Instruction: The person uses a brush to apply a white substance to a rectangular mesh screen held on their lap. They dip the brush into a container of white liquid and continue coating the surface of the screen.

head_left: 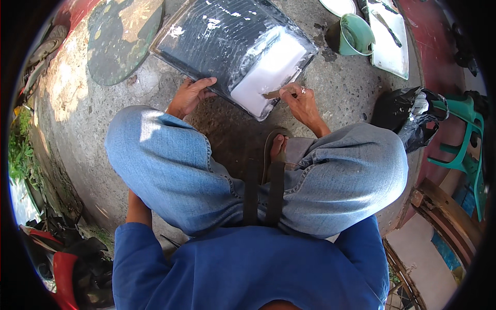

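A black paint tray point(206, 44) with a ribbed slope lies tilted on the ground ahead of me. White paint point(268, 70) fills its lower right end, and white smears mark the slope. My left hand point(192, 96) grips the near edge, thumb on top and the fingers partly hidden below. In my right hand point(301, 105), pinched at the tray's near right corner, is a thin flat brown stick or scraper point(272, 94). Its tip lies in the white paint. White specks dot the fingers of that hand.
At right stand a green bucket point(356, 35) and a white tray point(385, 51) bearing a dark-handled tool point(388, 30). A white lid point(339, 5), black plastic bag point(398, 111) and green plastic chair point(467, 137) are nearby. A round dark board point(111, 57) lies at left.
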Available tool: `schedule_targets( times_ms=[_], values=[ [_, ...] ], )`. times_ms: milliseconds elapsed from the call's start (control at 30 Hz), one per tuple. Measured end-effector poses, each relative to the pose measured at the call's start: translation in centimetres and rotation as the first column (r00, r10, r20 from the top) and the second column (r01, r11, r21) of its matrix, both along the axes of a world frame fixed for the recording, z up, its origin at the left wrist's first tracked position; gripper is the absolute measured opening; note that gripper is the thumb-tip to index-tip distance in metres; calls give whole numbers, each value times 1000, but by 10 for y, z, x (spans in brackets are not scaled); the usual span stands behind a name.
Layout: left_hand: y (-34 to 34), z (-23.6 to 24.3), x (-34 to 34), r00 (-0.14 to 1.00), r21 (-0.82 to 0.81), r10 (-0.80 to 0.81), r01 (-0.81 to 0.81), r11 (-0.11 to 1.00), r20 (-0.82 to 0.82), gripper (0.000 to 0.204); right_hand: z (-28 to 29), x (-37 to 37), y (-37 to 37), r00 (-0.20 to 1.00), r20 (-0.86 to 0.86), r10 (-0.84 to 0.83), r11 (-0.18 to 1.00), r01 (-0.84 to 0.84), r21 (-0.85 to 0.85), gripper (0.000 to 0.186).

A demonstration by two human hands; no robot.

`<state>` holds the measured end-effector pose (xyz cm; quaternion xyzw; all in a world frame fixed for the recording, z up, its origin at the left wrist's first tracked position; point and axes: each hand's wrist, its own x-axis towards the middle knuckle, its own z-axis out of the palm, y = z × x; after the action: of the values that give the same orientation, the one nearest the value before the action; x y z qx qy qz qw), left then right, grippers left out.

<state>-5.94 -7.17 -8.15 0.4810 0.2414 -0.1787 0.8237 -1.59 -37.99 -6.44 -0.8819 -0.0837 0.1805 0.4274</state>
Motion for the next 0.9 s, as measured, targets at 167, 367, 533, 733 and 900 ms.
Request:
schedule_targets(
  times_ms=[167, 367, 533, 733, 900],
  values=[
    [5, 0, -3, 1000, -7, -21, 21, 1000, 9, 23, 7, 2, 20, 997, -23, 74, 987, -70, 142, 21],
    [2, 3, -1, 1000, -20, -11, 11, 1000, 6, 22, 19, 19, 21, 996, 80, -37, 992, 27, 122, 20],
    [3, 5, -2, 1000, -4, -18, 18, 1000, -13, 18, 9, 13, 11, 956, 235, 175, 979, -194, 60, 18],
    [5, -2, -2, 999, -53, -36, 38, 998, 33, 32, 12, 22, 5, 911, 410, 42, 999, -51, 13, 14],
    [2, -3, -3, 1000, -25, 14, -13, 1000, 23, 36, 20, -5, 13, 861, 409, 301, 947, -322, -17, 10]
  ],
)
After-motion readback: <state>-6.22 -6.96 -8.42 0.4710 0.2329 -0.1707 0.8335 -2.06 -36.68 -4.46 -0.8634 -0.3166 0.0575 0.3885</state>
